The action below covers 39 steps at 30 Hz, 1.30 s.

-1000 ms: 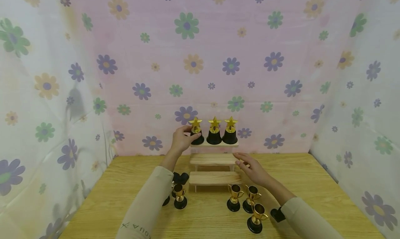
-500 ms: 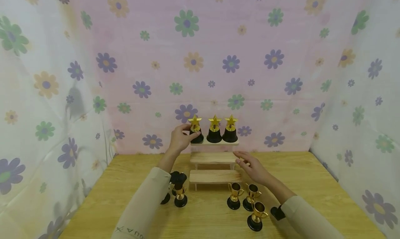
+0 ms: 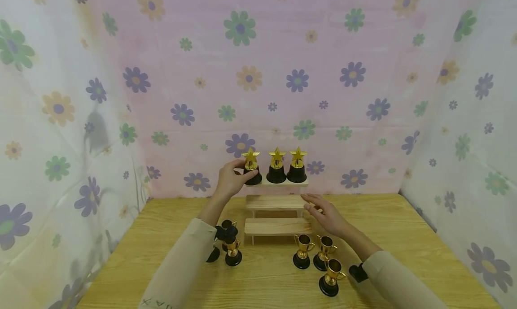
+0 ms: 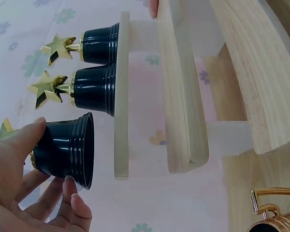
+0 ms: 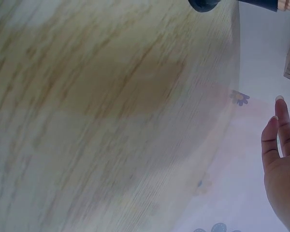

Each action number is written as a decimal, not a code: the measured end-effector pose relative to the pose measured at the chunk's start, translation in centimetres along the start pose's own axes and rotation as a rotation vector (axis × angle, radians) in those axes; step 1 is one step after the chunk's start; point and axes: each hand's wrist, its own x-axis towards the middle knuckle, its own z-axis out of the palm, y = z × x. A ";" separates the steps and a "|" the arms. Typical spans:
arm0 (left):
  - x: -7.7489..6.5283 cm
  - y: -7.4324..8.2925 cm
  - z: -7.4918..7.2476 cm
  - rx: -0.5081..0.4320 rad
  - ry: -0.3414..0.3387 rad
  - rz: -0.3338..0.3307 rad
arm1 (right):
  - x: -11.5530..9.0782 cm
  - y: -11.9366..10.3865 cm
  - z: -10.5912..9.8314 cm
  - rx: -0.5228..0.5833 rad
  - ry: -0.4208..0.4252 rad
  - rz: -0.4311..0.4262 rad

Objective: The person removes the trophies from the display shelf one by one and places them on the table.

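My left hand (image 3: 231, 179) pinches a star trophy (image 4: 63, 145) with a gold star and a black cup-shaped base. In the left wrist view its base rim stands a little apart from the top shelf (image 4: 121, 145). Two like trophies, a middle one (image 3: 276, 167) and a right one (image 3: 297, 167), stand upright on that shelf. My right hand (image 3: 329, 217) holds nothing, its fingers extended at the right end of the middle shelf (image 3: 274, 202). One fingertip (image 4: 153, 7) meets or nearly meets that shelf's edge in the left wrist view.
Below is a lower wooden shelf (image 3: 278, 227). Several gold cup trophies stand on the table (image 3: 161, 237), including a front right one (image 3: 332, 275) and a left one (image 3: 233, 253). Flowered cloth (image 3: 250, 53) hangs behind and at both sides.
My left hand and its star trophy have shifted slightly left, widening the gap to the middle trophy. My right hand stays by the middle shelf. The head view has tilted slightly.
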 end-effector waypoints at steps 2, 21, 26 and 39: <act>-0.1 0.1 -0.1 0.001 -0.003 -0.001 | 0.1 0.0 0.0 0.006 -0.001 -0.004; -2.5 2.0 -0.5 -0.019 -0.044 0.098 | 0.4 0.2 -0.1 0.004 -0.001 0.003; -2.9 2.1 -0.4 -0.017 -0.045 0.108 | 0.3 0.2 -0.1 0.001 -0.001 0.011; -3.5 2.1 -0.3 -0.021 -0.055 0.103 | 0.3 -0.2 -0.3 -0.003 -0.005 -0.007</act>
